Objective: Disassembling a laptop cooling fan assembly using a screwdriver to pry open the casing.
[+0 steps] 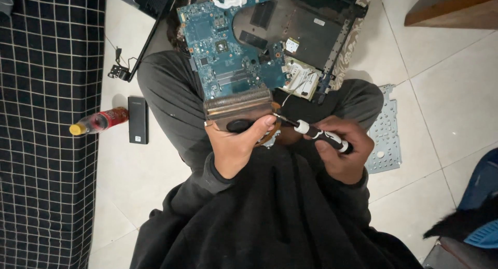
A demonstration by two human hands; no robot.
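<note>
Gripping finned copper heatsink [239, 109] w/ left hand [236, 147], right hand [343, 154] on screwdriver [316, 133]

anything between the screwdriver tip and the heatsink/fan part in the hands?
Nothing visible. The screwdriver in the right hand already has its tip at the cooling assembly, beside the thumb of the left hand holding it.

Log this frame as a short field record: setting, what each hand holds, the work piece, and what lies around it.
setting: person seated on a tiled floor, work on the lap
left hand: grips the copper heatsink and fan assembly
right hand: holds a black-and-white screwdriver, tip at the assembly
work piece: blue laptop motherboard
behind it: opened laptop base
floor, left: red drink bottle, black power bank
floor, right: perforated metal plate
</note>
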